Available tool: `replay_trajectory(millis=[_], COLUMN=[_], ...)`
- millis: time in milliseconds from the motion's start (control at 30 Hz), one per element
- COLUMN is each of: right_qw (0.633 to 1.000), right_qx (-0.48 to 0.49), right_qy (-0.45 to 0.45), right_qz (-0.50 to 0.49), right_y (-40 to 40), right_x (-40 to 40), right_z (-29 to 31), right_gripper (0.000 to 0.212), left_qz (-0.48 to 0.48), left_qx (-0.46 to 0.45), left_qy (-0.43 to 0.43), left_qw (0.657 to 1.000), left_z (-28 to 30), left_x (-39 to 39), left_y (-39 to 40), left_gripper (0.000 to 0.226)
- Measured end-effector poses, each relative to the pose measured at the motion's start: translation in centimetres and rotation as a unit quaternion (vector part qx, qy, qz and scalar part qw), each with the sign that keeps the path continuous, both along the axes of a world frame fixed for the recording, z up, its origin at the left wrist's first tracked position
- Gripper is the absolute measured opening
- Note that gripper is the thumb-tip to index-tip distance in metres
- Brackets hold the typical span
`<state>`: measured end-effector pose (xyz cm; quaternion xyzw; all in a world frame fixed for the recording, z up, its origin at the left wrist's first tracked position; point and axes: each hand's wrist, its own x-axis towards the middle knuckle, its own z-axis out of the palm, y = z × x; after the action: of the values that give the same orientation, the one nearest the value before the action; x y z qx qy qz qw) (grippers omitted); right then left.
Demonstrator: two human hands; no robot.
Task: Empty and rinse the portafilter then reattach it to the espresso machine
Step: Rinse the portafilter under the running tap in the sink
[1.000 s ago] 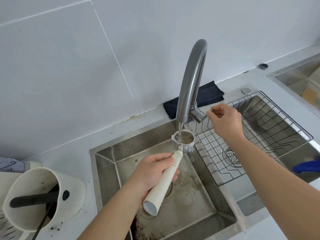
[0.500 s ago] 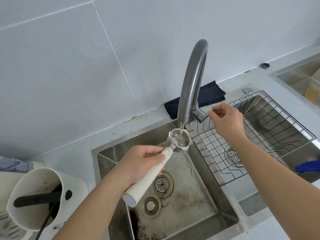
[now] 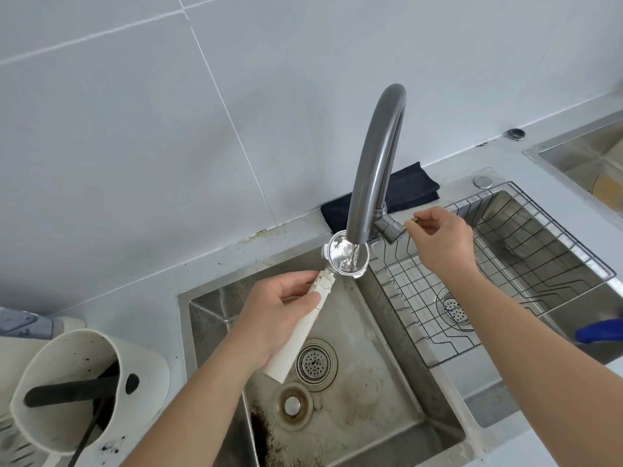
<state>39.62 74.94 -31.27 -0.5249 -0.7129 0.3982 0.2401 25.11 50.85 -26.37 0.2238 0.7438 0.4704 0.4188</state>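
Two busy grips: left hand (image 3: pixel 273 311) around portafilter (image 3: pixel 344 254), right hand (image 3: pixel 438 237) pinching faucet lever (image 3: pixel 415 220).

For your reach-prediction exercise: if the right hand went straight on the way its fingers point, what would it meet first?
Probably the grey tap body, just beyond the thin lever the right hand pinches; depth is uncertain.

Left hand (image 3: pixel 274 318) gripping cream portafilter (image 3: pixel 332 271) handle, metal basket held under grey faucet (image 3: pixel 374 156) spout, water running into basket. Right hand (image 3: pixel 441 242) pinching faucet lever. Below: steel sink (image 3: pixel 387 399) with drain strainer (image 3: pixel 315 360); wire rack (image 3: pixel 505 264) to the right.
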Motion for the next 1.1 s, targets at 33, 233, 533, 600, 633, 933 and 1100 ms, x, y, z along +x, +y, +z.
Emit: replay_trajectory(millis=[33, 233, 533, 600, 633, 933, 1100], right_qw=[1.000, 1.000, 1.000, 1.000, 1.000, 1.000, 1.000], right_qx=[0.000, -0.002, 0.002, 0.002, 0.003, 0.003, -0.001], right_qy=[0.000, 0.000, 0.004, 0.003, 0.001, 0.000, 0.006], right_qz=[0.000, -0.001, -0.001, -0.002, -0.002, -0.001, -0.001], right_y=[0.0, 0.0, 0.0, 0.0, 0.0, 0.0, 0.0], right_x=[0.0, -0.1, 0.0, 0.0, 0.0, -0.1, -0.1], right_z=[0.0, 0.0, -0.1, -0.1, -0.1, 0.0, 0.0], right_gripper=[0.017, 0.017, 0.017, 0.016, 0.016, 0.016, 0.016], left_qz=[0.002, 0.006, 0.003, 0.001, 0.000, -0.012, -0.028], left_qx=[0.002, 0.026, 0.030, 0.016, 0.011, -0.030, -0.059], left_qy=[-0.002, -0.056, -0.172, -0.184, -0.188, -0.188, -0.173], left_qw=[1.000, 0.998, 0.985, 0.983, 0.982, 0.982, 0.983], left_z=[-0.3, -1.2, -1.6, -1.6, -1.5, -1.1, -0.4], left_x=[0.2, 2.0, 3.7, 3.7, 3.7, 2.4, 1.3], left_y=[0.2, 0.8, 1.4, 1.4, 1.3, 0.0, -0.7], left_gripper=[0.031, 0.030, 0.029, 0.028, 0.028, 0.023, 0.020])
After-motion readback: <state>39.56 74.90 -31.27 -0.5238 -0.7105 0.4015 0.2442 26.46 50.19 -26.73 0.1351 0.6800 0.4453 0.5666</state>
